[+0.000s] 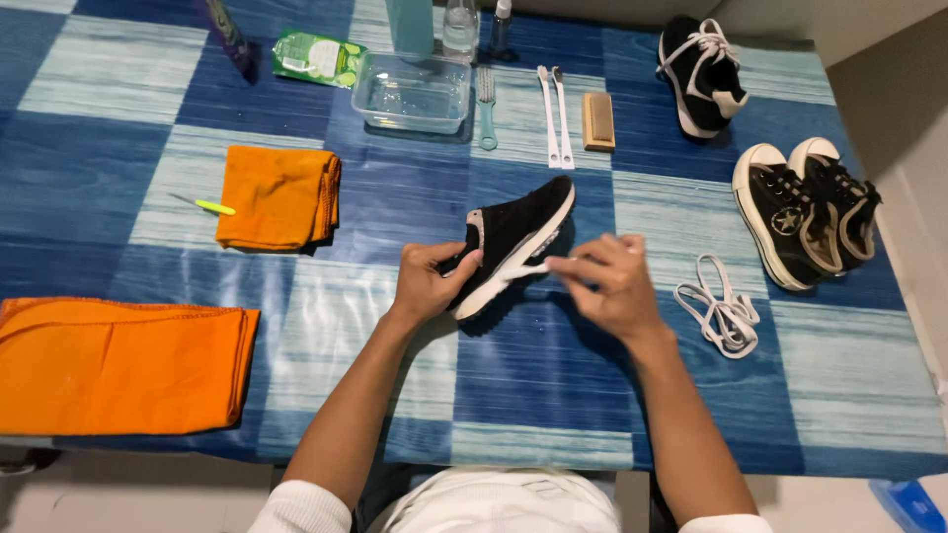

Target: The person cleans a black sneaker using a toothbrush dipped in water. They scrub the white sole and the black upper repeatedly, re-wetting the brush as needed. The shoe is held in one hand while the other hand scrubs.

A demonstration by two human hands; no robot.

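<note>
A black sneaker with a white sole and a grey heel patch is held tilted on its side just above the middle of the desk, toe pointing toward the far edge and sole facing right. Its lace holes look empty. A small white object, too small to make out, touches the sole's edge near the heel.

bottles: tops cut off by top edge | blue object: cropped at bottom-right corner
</note>
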